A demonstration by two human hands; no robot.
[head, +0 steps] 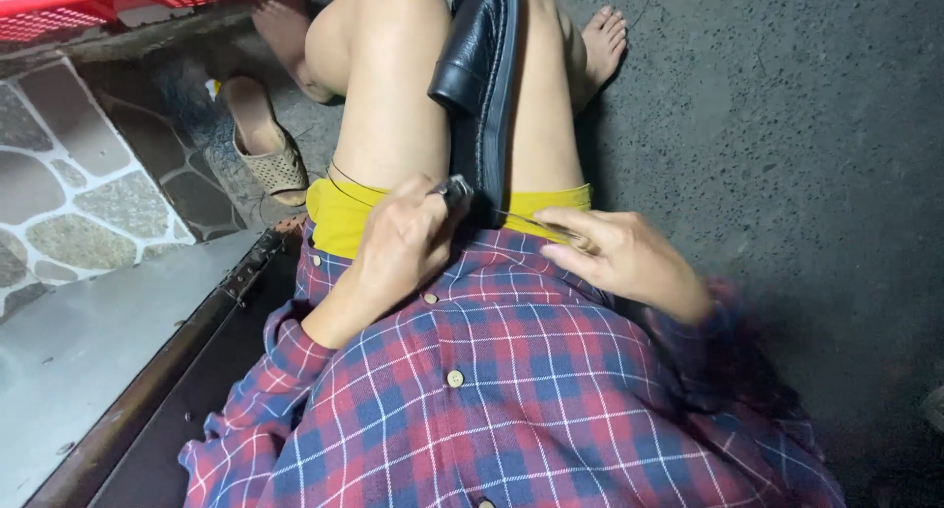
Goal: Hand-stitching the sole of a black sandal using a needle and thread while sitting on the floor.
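Both hands, left (398,247) and right (615,255), pinch at black shoe (484,65).

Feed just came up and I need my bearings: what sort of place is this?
Probably a street-side shoe-repair spot: rough concrete ground, stone-patterned paving, and a black leather shoe propped between the seated person's knees.

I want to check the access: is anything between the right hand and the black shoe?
Nothing visible: the right hand lies beside the black shoe, pinching a thin thread that runs to it.
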